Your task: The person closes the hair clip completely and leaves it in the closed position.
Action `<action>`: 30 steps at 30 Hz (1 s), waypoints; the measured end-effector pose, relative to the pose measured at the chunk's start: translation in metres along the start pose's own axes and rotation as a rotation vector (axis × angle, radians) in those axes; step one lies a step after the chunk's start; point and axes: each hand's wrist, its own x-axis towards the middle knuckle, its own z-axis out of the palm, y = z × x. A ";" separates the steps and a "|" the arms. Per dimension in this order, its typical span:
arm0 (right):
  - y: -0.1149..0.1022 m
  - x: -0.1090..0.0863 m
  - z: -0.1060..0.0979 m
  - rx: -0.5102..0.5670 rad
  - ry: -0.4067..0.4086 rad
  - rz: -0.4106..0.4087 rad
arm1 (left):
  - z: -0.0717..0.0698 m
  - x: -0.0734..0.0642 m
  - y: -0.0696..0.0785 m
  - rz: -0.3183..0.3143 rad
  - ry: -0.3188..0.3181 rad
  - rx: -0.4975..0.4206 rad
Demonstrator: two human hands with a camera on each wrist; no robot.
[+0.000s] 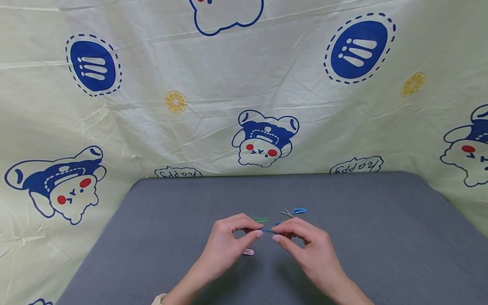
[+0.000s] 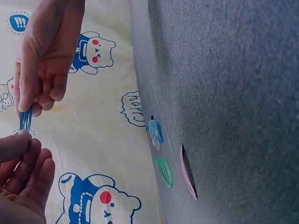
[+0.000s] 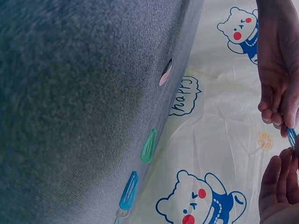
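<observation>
Left hand [image 1: 227, 241] and right hand [image 1: 314, 246], thumbs closed to fingertips, pinch opposite ends of a blue hair clip [image 1: 268, 231] above the tabletop [image 1: 381, 237], roughly midway between its side edges. Risk: small purchase on narrow ends; uneven pull could spring it loose.

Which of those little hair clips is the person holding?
The blue clip pinched between the left hand and right hand. It alone is raised; the pink clip, green clip and others lie on the table.
</observation>
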 end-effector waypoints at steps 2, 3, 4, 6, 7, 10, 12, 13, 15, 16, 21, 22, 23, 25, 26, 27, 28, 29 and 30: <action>0.001 0.000 0.000 0.028 0.000 -0.019 | 0.001 0.000 0.001 0.003 0.012 0.011; 0.001 0.000 0.000 0.047 0.000 -0.027 | 0.001 0.000 0.001 0.005 0.015 0.016; 0.001 0.000 0.000 0.071 0.000 -0.029 | 0.001 0.000 0.001 0.007 0.015 0.022; 0.002 0.000 -0.001 0.124 -0.017 -0.021 | 0.000 -0.001 0.002 0.012 0.007 0.026; 0.003 0.001 -0.001 0.154 -0.027 -0.007 | 0.000 -0.001 0.002 0.012 0.001 0.020; 0.004 0.002 -0.004 0.228 -0.054 0.052 | 0.000 -0.001 0.002 0.001 -0.027 -0.014; 0.006 0.003 -0.006 0.259 -0.083 0.084 | -0.001 -0.001 0.002 -0.014 -0.056 -0.053; 0.007 0.003 -0.007 0.273 -0.102 0.097 | -0.001 -0.001 0.001 -0.025 -0.077 -0.082; 0.009 0.004 -0.009 0.298 -0.150 0.110 | -0.003 0.000 0.000 -0.047 -0.122 -0.145; 0.010 0.005 -0.011 0.309 -0.178 0.118 | -0.003 0.000 0.000 -0.056 -0.146 -0.182; 0.013 0.008 -0.017 0.354 -0.323 0.198 | -0.005 0.000 -0.003 -0.089 -0.256 -0.332; 0.014 0.008 -0.017 0.363 -0.344 0.212 | -0.005 0.000 -0.004 -0.091 -0.268 -0.351; 0.014 0.008 -0.018 0.376 -0.360 0.224 | -0.005 0.001 -0.004 -0.095 -0.276 -0.361; 0.015 0.008 -0.018 0.412 -0.372 0.244 | -0.005 0.001 -0.005 -0.114 -0.274 -0.358; 0.016 0.008 -0.017 0.423 -0.364 0.256 | -0.004 0.001 -0.006 -0.124 -0.266 -0.348; 0.016 0.008 -0.016 0.434 -0.350 0.267 | -0.004 0.002 -0.006 -0.136 -0.255 -0.337; 0.016 0.008 -0.015 0.443 -0.330 0.284 | -0.004 0.002 -0.006 -0.147 -0.244 -0.322; 0.016 0.008 -0.014 0.453 -0.312 0.294 | -0.003 0.002 -0.007 -0.157 -0.232 -0.307; 0.016 0.008 -0.013 0.457 -0.294 0.306 | -0.003 0.002 -0.007 -0.161 -0.218 -0.288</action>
